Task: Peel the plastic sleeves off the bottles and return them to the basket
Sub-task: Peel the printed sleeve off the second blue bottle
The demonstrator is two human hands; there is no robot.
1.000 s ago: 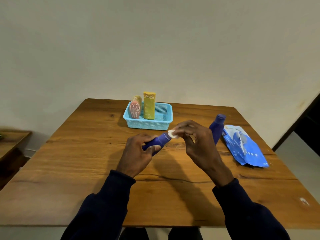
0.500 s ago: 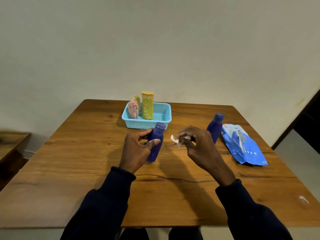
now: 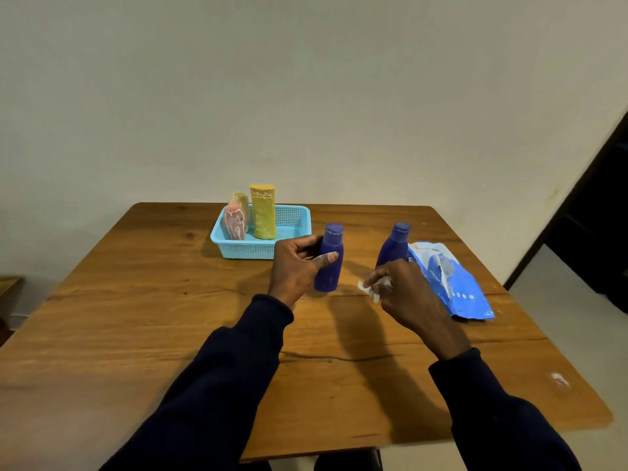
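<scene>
1. The dark blue bottle point(image 3: 328, 277) stood upright half a second ago too. A second ago it lay tilted between both hands, with the right fingers picking at its cap end.
2. It has shifted since then. Its cap used to overlap the front wall of the basket point(image 3: 248, 249), and now the bottle is just off the basket's near right corner.
3. The bottle is plain blue with a rounded body, a narrower neck and a flat blue cap, and no wrap shows on it. Whether its base touches the counter point(image 3: 136, 317) cannot be told.
4. The left hand point(image 3: 295, 266) has its grip closed round the bottle, with the thumb across the front and the fingers behind.
5. The right hand point(image 3: 404, 290) has drawn further from the bottle. Its grip pinches a small crumpled white scrap of plastic point(image 3: 372, 287) low over the counter.
6. That hand now overlaps the foot of a second blue bottle point(image 3: 394, 246), which stands upright behind it.
7. A torn blue and white wrapper point(image 3: 448, 283) lies flat just right of the second bottle.
8. The light blue mesh basket holds a tall yellow bottle point(image 3: 263, 215), a pink bottle point(image 3: 234, 224) and a pale yellow one point(image 3: 240, 200) behind the pink.
9. Dark sleeves point(image 3: 238, 385) cover both forearms.
</scene>
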